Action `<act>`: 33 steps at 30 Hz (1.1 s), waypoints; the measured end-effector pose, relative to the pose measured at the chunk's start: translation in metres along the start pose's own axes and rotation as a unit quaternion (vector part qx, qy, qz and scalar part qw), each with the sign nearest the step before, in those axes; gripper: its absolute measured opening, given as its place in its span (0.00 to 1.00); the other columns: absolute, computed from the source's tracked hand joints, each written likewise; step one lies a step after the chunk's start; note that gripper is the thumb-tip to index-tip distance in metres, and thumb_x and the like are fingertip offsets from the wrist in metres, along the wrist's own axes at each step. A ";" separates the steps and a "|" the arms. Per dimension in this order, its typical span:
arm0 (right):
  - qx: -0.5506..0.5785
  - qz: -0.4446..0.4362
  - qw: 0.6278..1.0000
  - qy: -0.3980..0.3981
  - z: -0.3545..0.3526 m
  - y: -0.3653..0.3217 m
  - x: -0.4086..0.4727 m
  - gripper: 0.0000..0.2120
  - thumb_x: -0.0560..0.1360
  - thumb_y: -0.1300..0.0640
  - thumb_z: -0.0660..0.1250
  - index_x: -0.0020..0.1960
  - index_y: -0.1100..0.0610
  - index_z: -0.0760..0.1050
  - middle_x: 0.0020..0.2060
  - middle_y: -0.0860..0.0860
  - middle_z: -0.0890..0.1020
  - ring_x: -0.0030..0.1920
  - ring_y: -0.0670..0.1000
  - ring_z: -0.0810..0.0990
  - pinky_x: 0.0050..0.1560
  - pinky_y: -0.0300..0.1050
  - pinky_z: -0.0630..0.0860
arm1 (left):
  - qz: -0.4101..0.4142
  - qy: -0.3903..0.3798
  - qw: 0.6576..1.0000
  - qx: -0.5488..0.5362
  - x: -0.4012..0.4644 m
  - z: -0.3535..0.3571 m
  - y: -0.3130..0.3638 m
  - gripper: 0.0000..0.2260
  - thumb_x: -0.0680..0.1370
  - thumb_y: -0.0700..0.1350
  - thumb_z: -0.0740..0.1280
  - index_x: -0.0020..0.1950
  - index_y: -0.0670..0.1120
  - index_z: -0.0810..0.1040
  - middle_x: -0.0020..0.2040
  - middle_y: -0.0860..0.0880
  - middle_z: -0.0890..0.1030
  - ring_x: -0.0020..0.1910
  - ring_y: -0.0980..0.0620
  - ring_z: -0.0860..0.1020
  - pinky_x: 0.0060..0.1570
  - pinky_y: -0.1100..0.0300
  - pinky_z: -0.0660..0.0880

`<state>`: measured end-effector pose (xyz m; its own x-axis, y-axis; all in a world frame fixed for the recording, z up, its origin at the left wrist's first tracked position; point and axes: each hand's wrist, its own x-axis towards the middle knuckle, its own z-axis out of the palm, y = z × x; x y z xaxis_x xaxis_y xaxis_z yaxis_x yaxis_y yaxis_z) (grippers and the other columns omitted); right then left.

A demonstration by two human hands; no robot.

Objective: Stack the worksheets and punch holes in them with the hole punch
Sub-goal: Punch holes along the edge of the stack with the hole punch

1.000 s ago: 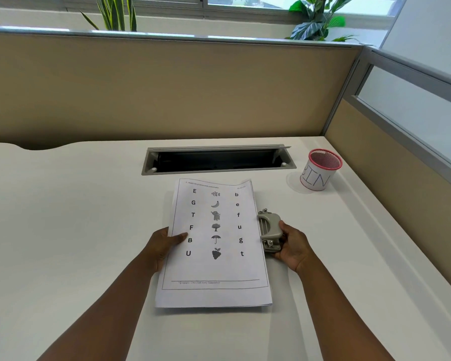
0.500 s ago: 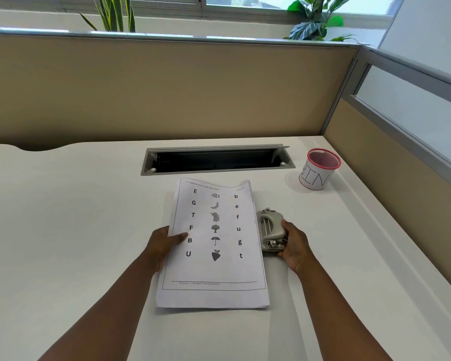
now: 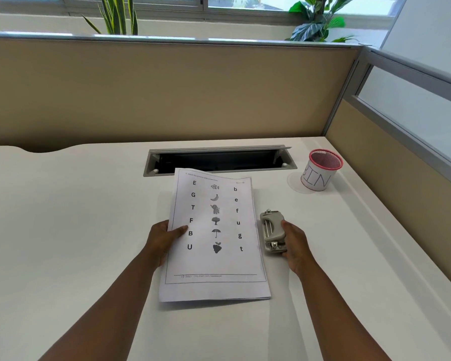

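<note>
A stack of white worksheets point(image 3: 214, 261), printed with letters and small pictures, is held a little above the white desk point(image 3: 63, 243), its far edge curling up. My left hand point(image 3: 163, 239) pinches the stack's left edge, thumb on top near the letter B. A grey hole punch point(image 3: 272, 230) sits just right of the stack's right edge, a small gap between them. My right hand point(image 3: 296, 247) grips the punch from its right side, thumb on the lever.
An open grey cable slot point(image 3: 219, 158) lies in the desk behind the sheets. A pink mesh cup labelled BIN point(image 3: 319, 171) stands at the back right. Beige partition walls point(image 3: 167, 95) close off the back and right sides.
My left hand has lifted the stack's left side and drawn it slightly left. The punch has come off the right edge of the sheets, leaving a small gap.
</note>
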<state>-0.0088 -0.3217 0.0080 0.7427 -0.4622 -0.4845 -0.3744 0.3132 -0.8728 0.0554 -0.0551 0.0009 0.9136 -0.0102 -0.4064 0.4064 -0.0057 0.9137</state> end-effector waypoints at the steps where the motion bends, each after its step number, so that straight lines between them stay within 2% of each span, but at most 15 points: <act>1: -0.002 0.005 1.000 -0.001 -0.001 0.001 0.000 0.10 0.78 0.57 0.58 0.41 0.54 0.74 0.35 0.54 0.76 0.34 0.53 0.74 0.35 0.43 0.70 | -0.001 -0.001 1.000 -0.004 0.000 0.000 0.000 0.07 0.73 0.36 0.69 0.51 0.41 0.78 0.39 0.46 0.81 0.35 0.48 0.80 0.29 0.62 0.80; 9: -0.007 0.027 1.000 -0.005 0.002 0.004 0.002 0.08 0.78 0.54 0.58 0.45 0.55 0.74 0.36 0.55 0.76 0.36 0.55 0.74 0.41 0.47 0.70 | -0.007 -0.006 1.000 -0.007 0.001 0.004 0.003 0.08 0.73 0.35 0.69 0.51 0.40 0.78 0.40 0.44 0.81 0.35 0.47 0.80 0.33 0.59 0.80; 13: 0.007 0.031 0.999 -0.003 0.003 0.004 0.002 0.09 0.78 0.54 0.58 0.43 0.54 0.75 0.38 0.55 0.77 0.37 0.55 0.74 0.46 0.51 0.68 | -0.007 -0.002 1.000 0.016 0.001 0.002 0.002 0.08 0.73 0.36 0.70 0.51 0.39 0.78 0.38 0.45 0.81 0.33 0.48 0.79 0.27 0.63 0.79; 16: 0.012 0.033 0.999 -0.004 0.003 0.005 0.002 0.10 0.78 0.54 0.58 0.41 0.54 0.74 0.36 0.54 0.77 0.35 0.54 0.74 0.42 0.48 0.69 | -0.010 0.001 1.000 0.009 0.000 0.002 0.001 0.08 0.73 0.35 0.70 0.51 0.39 0.78 0.38 0.45 0.81 0.33 0.48 0.79 0.26 0.63 0.79; 21: 0.010 0.037 0.999 -0.013 0.004 0.005 0.001 0.11 0.79 0.53 0.57 0.41 0.55 0.74 0.35 0.55 0.76 0.32 0.54 0.75 0.37 0.45 0.68 | -0.012 -0.009 1.000 0.009 -0.002 0.007 0.000 0.08 0.73 0.35 0.69 0.52 0.38 0.78 0.38 0.45 0.81 0.32 0.49 0.79 0.30 0.60 0.80; 24: 0.010 0.036 0.999 -0.014 0.005 0.004 -0.001 0.12 0.79 0.53 0.56 0.41 0.55 0.73 0.32 0.56 0.77 0.23 0.50 0.77 0.31 0.41 0.67 | -0.016 -0.022 1.000 0.007 -0.003 0.010 -0.001 0.10 0.73 0.35 0.69 0.53 0.37 0.78 0.40 0.43 0.81 0.34 0.47 0.79 0.34 0.57 0.79; 27: 0.009 0.036 0.999 -0.012 0.006 0.004 0.000 0.12 0.79 0.52 0.56 0.41 0.55 0.72 0.27 0.55 0.79 0.19 0.47 0.76 0.32 0.41 0.66 | -0.016 -0.036 0.999 0.011 -0.005 0.014 -0.003 0.10 0.73 0.35 0.69 0.53 0.37 0.78 0.39 0.43 0.81 0.32 0.48 0.80 0.33 0.58 0.80; 30: 0.003 0.036 0.999 -0.008 0.006 0.004 0.001 0.12 0.79 0.52 0.56 0.40 0.54 0.72 0.29 0.56 0.79 0.18 0.47 0.75 0.33 0.41 0.66 | -0.017 -0.041 0.999 0.004 -0.007 0.017 -0.007 0.08 0.73 0.34 0.69 0.51 0.38 0.78 0.37 0.44 0.82 0.26 0.54 0.81 0.27 0.61 0.79; 33: -0.008 0.039 0.999 -0.014 0.006 0.002 0.000 0.12 0.79 0.53 0.56 0.41 0.54 0.72 0.30 0.56 0.79 0.21 0.49 0.76 0.34 0.41 0.67 | -0.024 -0.037 0.999 -0.004 -0.007 0.016 -0.012 0.07 0.73 0.34 0.69 0.51 0.38 0.79 0.35 0.46 0.83 0.26 0.53 0.82 0.27 0.62 0.79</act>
<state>-0.0062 -0.3156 0.0068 0.7262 -0.4137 -0.5490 -0.4396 0.3346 -0.8336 0.0438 -0.0705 -0.0076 0.8902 -0.0833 -0.4478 0.4494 -0.0006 0.8933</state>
